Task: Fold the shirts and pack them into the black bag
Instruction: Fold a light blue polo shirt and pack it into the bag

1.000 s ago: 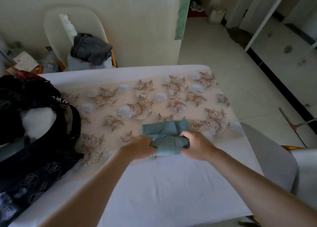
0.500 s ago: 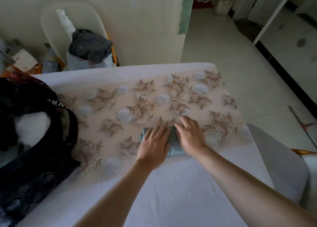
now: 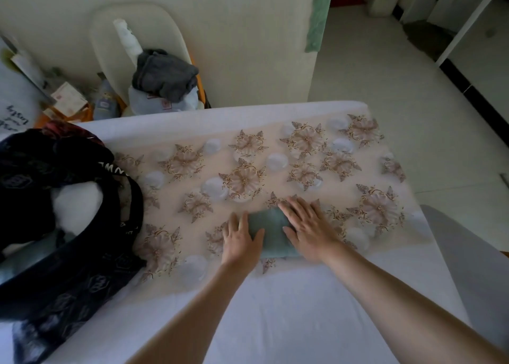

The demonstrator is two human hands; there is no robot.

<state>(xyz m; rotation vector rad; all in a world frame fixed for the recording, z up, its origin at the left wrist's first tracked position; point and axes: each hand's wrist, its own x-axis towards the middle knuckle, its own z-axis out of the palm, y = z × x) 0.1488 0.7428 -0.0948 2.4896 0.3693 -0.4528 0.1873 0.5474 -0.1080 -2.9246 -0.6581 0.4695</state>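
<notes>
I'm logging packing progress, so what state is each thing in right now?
black bag: open, a white item inside.
teal shirt: folded small, lying flat on the floral cloth, outside the bag.
left hand: open, thumb on the shirt's left edge.
right hand: open, flat on the shirt's right side.
grey garment: bunched on the chair.

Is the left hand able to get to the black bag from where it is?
Probably yes. The left hand lies flat at the folded blue shirt's left edge, and only bare flowered cloth lies between it and the black bag.
</notes>
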